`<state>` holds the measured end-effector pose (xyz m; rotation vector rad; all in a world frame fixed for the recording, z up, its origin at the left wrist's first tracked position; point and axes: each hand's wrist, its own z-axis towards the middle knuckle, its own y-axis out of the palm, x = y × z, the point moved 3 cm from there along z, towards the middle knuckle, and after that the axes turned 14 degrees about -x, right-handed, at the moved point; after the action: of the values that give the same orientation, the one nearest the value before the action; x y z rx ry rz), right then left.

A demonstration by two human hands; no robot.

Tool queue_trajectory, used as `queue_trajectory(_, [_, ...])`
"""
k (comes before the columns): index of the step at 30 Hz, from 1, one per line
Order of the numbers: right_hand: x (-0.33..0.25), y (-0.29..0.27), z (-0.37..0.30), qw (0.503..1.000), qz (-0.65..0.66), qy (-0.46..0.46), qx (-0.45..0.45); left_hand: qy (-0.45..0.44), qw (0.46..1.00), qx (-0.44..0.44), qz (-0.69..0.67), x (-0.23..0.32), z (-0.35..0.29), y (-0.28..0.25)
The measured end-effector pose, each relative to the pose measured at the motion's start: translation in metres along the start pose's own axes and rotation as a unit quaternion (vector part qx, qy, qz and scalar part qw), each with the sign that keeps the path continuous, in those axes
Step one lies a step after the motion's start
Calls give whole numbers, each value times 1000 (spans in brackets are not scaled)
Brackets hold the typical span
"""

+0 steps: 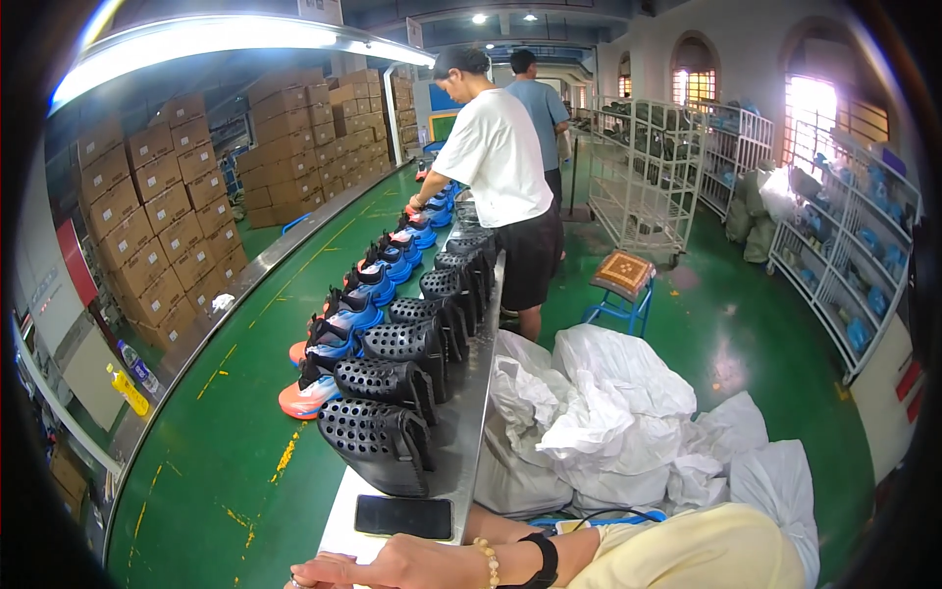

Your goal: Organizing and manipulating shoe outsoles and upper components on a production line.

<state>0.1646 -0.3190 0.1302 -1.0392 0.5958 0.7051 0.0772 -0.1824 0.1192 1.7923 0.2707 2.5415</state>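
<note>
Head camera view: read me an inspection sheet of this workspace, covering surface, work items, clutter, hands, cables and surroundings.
Surface: green belt with worn yellow marks; metal ledge alongside.
Work items: row of blue-and-coral shoes on the belt; black perforated pieces lined along the ledge; black phone at their near end.
Clutter: yellow bottle and purple-labelled bottle by the belt's left edge; white sacks heaped on the right.
Hands: right hand near the phone, partly cut off, grip unclear; left hand not made out.
Cables: black cord by the sacks.
Surroundings: white-shirted co-worker reaching toward shoes; stacked cartons; white racks; blue stool.
</note>
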Motion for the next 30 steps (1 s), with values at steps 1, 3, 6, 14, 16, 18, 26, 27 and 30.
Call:
queue_trajectory(1, [3, 3, -2, 1000, 4, 0, 5, 4, 1000, 2, 3, 2, 0, 0])
queue_trajectory(3, [3, 5, -4, 1000, -4, -10, 12, 8, 1000, 4, 6, 3, 0, 0])
queue_trajectory(6, [-6, 1, -2, 999, -23, -16, 19, 19, 1000, 1, 16, 6, 0, -2])
queue_trajectory(14, [-12, 1, 1, 1000, -11, 7, -14, 155, 988, -25, -4, -9, 9, -1])
queue_trajectory(16, [-8, 5, 0, 998, 38, 26, -39, 131, 991, -18, -14, -17, 11, 0])
queue_trajectory(18, [-4, 11, -1, 985, 145, 44, -87, 86, 996, -8, -37, -20, 10, -1])
queue_trajectory(26, [-7, 27, 7, 878, 466, 56, -96, 1, 998, 7, -67, -6, -1, 0])
queue_trajectory(27, [-9, 26, 7, 874, 475, 47, -96, 7, 998, -12, -69, -4, 1, 0])
queue_trajectory(30, [-11, 26, 8, 863, 494, 51, -94, 7, 996, -9, -83, 2, 1, 2])
